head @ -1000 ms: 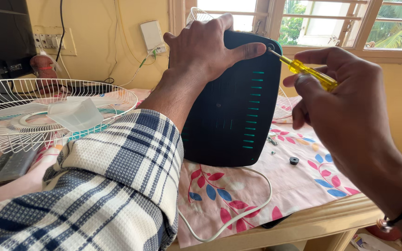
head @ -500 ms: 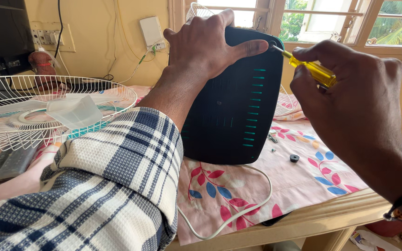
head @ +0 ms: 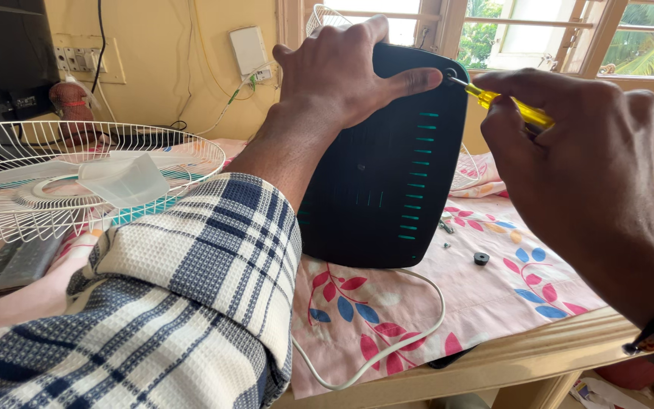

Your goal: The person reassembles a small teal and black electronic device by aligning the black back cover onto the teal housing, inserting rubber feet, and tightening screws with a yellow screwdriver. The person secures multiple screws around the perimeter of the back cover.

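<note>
The right hand, at the right of the frame, has its grip clamped around the yellow handle of a screwdriver, the fingers wrapped over it so that only a short stretch of handle and the thin shaft show. The tip sits in a recessed screw hole at the upper right corner of a dark panel with teal slots, which stands upright in the middle of the frame on a floral cloth over the wooden surface.

The left hand lies spread flat on the top of the panel, its grip pressed on it rather than closed round anything, the thumb reaching toward the screw hole.

The step in hand looks like turning a screw at that corner; whether in or out cannot be told. The next move calls for the shaft held in line with the hole and the panel braced firmly against tipping.

Loose small screws and a black round cap lie on the cloth at lower right of the panel, a white cord loops below it, and a white wire fan guard rests at the left.
</note>
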